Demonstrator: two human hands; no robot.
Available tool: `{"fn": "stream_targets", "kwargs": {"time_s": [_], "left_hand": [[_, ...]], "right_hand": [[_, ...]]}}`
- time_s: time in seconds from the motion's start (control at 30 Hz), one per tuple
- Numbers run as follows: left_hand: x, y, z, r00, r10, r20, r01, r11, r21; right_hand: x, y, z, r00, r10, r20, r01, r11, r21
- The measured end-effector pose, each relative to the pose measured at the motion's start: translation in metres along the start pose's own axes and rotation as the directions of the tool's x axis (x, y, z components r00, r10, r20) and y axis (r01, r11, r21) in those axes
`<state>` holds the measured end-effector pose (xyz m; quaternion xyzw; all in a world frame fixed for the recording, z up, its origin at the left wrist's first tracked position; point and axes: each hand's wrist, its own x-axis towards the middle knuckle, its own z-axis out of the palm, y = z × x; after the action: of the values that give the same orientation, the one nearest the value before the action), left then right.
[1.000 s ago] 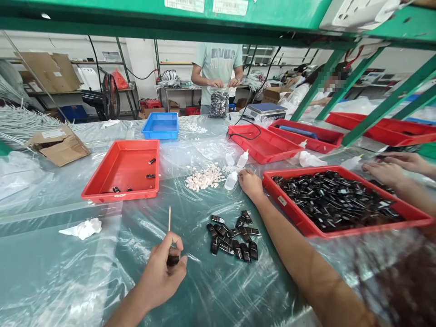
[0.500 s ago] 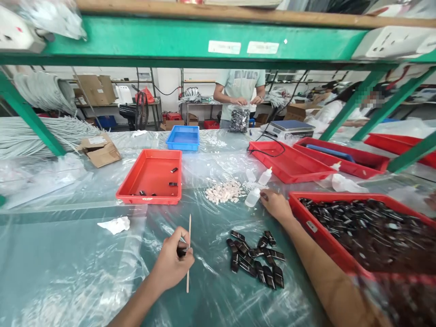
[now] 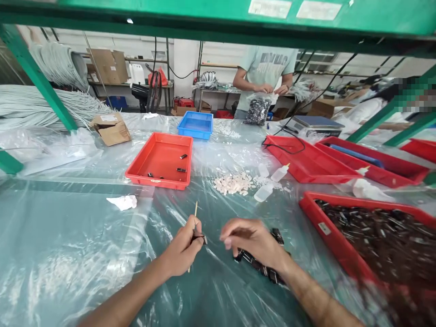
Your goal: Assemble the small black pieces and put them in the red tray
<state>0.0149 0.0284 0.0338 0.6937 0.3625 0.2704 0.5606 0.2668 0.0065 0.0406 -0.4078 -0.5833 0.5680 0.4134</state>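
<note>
My left hand (image 3: 185,245) is closed around a thin pointed wooden stick (image 3: 196,208) and a small black piece (image 3: 204,239) with a pale end. The stick stands nearly upright, its lower part passing behind the fingers. My right hand (image 3: 250,238) hovers to the right of the left one, apart from it. Its fingers are curled, thumb and forefinger close together, and anything small between them cannot be made out. Beneath and behind that hand lies a pile of glossy black pieces (image 3: 277,236), partly covered by it.
Pale chips (image 3: 235,183) and squeeze bottles (image 3: 264,192) lie beyond my hands. A red tray (image 3: 158,159) holds a few black pieces; a fuller red tray (image 3: 320,227) stands at right. A blue tray (image 3: 195,125) sits farther back. A green shelf frame (image 3: 204,27) crosses overhead. Another person stands opposite.
My right hand has left the squeeze bottle and come nearer, toward my left hand and over the black pile. My left hand still holds the stick and black piece. The view has tilted down.
</note>
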Motion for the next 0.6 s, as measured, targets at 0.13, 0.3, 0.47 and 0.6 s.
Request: {"fn": "stream_targets", "kwargs": {"time_s": [0.13, 0.3, 0.47, 0.6], "left_hand": [[-0.001, -0.001, 0.001, 0.997, 0.002, 0.077, -0.001, 1.0, -0.02], [-0.003, -0.004, 0.003, 0.988, -0.029, 0.153, 0.036, 0.998, -0.044], [-0.003, -0.004, 0.003, 0.982, -0.032, 0.184, 0.036, 0.999, -0.015], [-0.005, -0.001, 0.001, 0.975, -0.023, 0.223, 0.026, 1.0, -0.012]], "right_hand": [[-0.002, 0.007, 0.024, 0.997, 0.02, 0.076, -0.023, 0.999, 0.032], [-0.005, 0.003, 0.019, 0.991, 0.036, 0.133, -0.044, 0.997, 0.056], [-0.006, 0.001, 0.021, 0.984, 0.045, 0.175, -0.049, 0.999, 0.016], [-0.005, 0.004, 0.021, 0.972, 0.084, 0.219, -0.103, 0.992, 0.077]]}}
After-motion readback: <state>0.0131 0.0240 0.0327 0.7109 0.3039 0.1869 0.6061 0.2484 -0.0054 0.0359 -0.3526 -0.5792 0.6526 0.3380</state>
